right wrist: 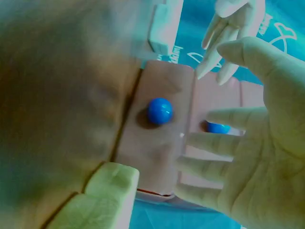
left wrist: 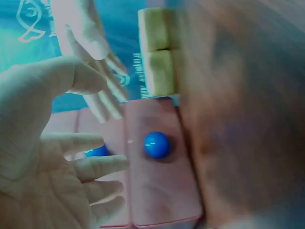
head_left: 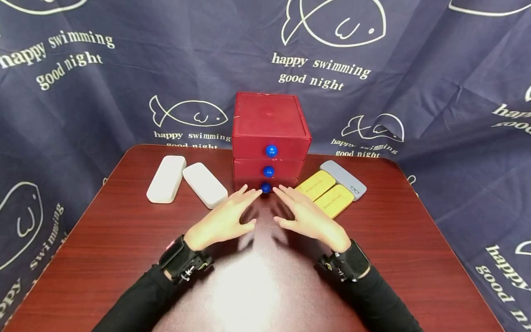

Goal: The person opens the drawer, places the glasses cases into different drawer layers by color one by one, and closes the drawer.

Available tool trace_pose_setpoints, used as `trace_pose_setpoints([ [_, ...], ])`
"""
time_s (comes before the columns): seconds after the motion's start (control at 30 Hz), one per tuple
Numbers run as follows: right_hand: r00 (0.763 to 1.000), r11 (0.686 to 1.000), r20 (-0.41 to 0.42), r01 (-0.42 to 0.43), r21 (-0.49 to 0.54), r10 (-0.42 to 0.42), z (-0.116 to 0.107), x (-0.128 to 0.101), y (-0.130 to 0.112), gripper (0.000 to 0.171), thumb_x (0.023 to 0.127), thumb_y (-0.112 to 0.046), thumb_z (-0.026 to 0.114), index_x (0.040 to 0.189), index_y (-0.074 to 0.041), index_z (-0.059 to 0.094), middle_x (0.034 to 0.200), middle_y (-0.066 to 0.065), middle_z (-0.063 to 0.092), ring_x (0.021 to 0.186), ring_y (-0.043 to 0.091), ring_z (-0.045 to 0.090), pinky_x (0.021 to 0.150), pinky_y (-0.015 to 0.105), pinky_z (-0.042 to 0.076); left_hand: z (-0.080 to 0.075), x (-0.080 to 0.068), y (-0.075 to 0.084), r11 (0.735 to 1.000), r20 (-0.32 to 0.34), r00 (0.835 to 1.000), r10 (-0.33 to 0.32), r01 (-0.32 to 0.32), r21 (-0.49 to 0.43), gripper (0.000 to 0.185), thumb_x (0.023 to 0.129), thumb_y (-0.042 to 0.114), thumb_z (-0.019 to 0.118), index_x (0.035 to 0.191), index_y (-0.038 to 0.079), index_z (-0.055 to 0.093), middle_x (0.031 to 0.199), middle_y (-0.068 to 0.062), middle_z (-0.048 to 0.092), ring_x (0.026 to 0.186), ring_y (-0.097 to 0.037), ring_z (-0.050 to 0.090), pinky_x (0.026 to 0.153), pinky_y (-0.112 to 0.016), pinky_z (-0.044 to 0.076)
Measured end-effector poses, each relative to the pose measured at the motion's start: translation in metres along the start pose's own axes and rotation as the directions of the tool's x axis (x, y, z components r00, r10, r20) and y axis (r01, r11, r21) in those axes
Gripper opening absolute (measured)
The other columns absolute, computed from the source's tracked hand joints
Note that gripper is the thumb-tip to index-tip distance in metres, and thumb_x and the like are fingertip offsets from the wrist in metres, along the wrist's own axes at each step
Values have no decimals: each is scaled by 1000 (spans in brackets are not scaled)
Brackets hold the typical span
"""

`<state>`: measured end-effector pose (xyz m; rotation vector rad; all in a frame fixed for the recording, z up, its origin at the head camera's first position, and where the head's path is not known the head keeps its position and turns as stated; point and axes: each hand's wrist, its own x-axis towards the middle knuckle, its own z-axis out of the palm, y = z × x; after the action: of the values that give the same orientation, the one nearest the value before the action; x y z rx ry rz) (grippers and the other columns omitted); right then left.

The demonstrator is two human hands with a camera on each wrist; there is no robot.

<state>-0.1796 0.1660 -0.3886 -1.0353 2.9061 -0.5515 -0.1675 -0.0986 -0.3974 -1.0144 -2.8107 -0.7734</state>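
A dark red table (head_left: 124, 240) carries a red chest of three drawers (head_left: 269, 122) at its far middle, each drawer with a blue knob. Two white cases (head_left: 186, 182) lie to its left; two yellow cases (head_left: 325, 193) and a grey case (head_left: 343, 179) lie to its right. The left hand (head_left: 224, 219) and right hand (head_left: 309, 216) are spread flat, fingers straight, holding nothing. Their fingertips reach the bottom drawer's front, either side of the lowest knob (head_left: 266, 187); actual contact cannot be told.
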Motion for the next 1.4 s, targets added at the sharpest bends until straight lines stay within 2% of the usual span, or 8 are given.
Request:
trace_pose_setpoints([
  [0.27,994,997,-107,-23,75,31,-35,-2,-3,61,93,-39,73,145,-12,56,145,11,57,134,28,56,110,48,50,-40,2,9,996,-144,989,25,-37,-83,61,94,28,71,150,17,51,152,-11,53,146,-29,45,116,-49,45],
  [0.53,947,990,-296,135,26,-122,-67,6,-10,50,90,-22,76,136,-8,62,130,11,63,116,25,63,98,44,56,-85,22,14,986,-389,909,151,-167,-5,46,94,11,68,139,7,61,139,-10,62,130,-26,57,111,-46,48],
  [0.67,922,983,-345,182,-8,-173,-80,17,-16,47,90,-16,76,135,-5,63,125,11,61,110,25,63,90,41,59,-109,40,12,994,-431,898,92,-112,-21,43,95,8,63,138,5,61,140,-13,61,131,-28,56,114,-46,45],
  [0.87,891,970,-388,190,-154,-236,-85,40,-25,47,90,-13,77,135,-7,63,121,13,58,98,25,62,71,37,62,-137,68,6,986,-361,922,-140,98,-132,50,95,11,55,145,6,55,146,-15,56,134,-33,54,115,-48,43],
  [0.97,874,949,-397,187,-255,-279,-82,53,-28,48,87,-12,78,132,-6,64,119,16,57,92,26,63,65,36,61,-146,82,1,952,-269,923,-275,221,-213,57,95,15,52,151,7,47,154,-15,50,139,-36,51,116,-51,43],
  [1.1,869,901,-383,144,-408,-313,-75,68,-28,45,88,-13,77,130,-8,62,117,20,57,89,29,63,58,37,61,-150,106,-11,876,-139,901,-411,348,-333,65,96,18,50,157,5,35,161,-18,39,148,-36,41,123,-49,35],
  [1.27,881,859,-337,135,-493,-332,-66,81,-24,46,90,-15,76,132,-8,60,117,21,55,85,29,61,58,37,61,-151,131,-26,730,27,866,-500,438,-525,69,98,14,47,160,-2,23,164,-21,31,151,-33,34,127,-42,28],
  [1.4,883,847,-321,142,-512,-342,-59,88,-23,42,92,-17,74,130,-5,59,114,21,53,76,26,59,60,35,62,-154,145,-32,635,127,837,-533,494,-593,55,100,11,45,151,-7,36,144,-21,49,128,-30,53,117,-37,41],
])
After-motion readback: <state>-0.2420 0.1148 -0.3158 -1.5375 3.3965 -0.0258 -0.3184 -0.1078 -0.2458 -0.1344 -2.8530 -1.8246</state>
